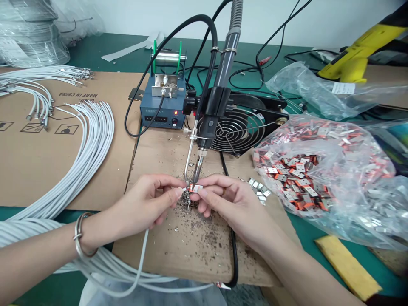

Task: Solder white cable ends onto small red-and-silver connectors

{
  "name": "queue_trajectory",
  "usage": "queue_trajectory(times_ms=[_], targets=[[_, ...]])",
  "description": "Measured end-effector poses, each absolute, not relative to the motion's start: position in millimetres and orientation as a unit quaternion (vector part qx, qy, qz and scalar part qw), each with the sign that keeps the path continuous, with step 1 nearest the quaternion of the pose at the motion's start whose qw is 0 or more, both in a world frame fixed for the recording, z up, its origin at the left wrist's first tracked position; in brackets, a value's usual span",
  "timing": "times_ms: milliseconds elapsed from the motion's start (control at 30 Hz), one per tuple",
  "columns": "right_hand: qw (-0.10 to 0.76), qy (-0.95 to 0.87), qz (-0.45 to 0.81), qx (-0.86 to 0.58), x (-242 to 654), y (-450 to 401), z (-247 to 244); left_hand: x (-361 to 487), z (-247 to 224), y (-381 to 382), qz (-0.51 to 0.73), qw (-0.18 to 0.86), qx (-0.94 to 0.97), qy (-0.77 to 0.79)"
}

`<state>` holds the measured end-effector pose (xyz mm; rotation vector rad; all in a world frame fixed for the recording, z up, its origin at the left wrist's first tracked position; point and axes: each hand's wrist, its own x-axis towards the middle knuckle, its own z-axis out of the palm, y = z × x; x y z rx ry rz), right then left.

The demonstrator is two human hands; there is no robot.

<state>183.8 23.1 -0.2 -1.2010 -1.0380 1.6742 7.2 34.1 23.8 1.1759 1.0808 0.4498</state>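
Between the thumb and fingers of my left hand (157, 199) is the end of a white cable (143, 253), which hangs down below the hand. My right hand (228, 197) pinches a small orange and white connector (196, 188) by its right side. Cable end and connector meet right under the tip of a soldering iron (199, 163), held upright in a stand. A thin metal solder guide tube (189, 155) curves down beside the tip. Whether the tip touches the connector is too small to tell.
A blue solder feeder (162, 108) with a solder reel (168, 57) stands behind, beside a black fan (239, 127). White cables (98, 136) lie left. At right are a bag of connectors (299, 178), small metal pieces (259, 189), a yellow sponge (347, 265) and a yellow tool (360, 51).
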Motion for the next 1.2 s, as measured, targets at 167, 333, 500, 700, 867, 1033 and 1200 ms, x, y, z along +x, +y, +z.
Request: queue_trajectory(times_ms=[167, 333, 500, 700, 867, 1033, 1200], targets=[[0.401, -0.413, 0.667, -0.473, 185.8, 22.5, -0.9, 7.3, 25.4, 34.2, 0.204, 0.68, 0.525, 0.47], [0.407, -0.409, 0.668, -0.471, 187.5, 22.6, 0.3, 6.6, 25.0, 33.3, 0.203, 0.678, 0.529, 0.468], [0.407, -0.41, 0.661, -0.478, 186.0, 22.4, 1.7, 6.9, 24.3, 33.7, 0.197, 0.675, 0.529, 0.475], [0.405, -0.414, 0.658, -0.48, 186.5, 22.5, 0.9, 5.7, 25.0, 32.6, 0.197, 0.673, 0.53, 0.477], [0.408, -0.412, 0.666, -0.469, 187.8, 22.5, 0.0, 6.1, 24.4, 32.5, 0.201, 0.676, 0.524, 0.478], [0.412, -0.408, 0.671, -0.462, 187.9, 22.5, 0.0, 6.7, 23.8, 32.9, 0.201, 0.677, 0.521, 0.479], [0.41, -0.42, 0.648, -0.485, 185.5, 21.8, 0.0, 6.2, 21.1, 33.7, 0.194, 0.666, 0.53, 0.488]])
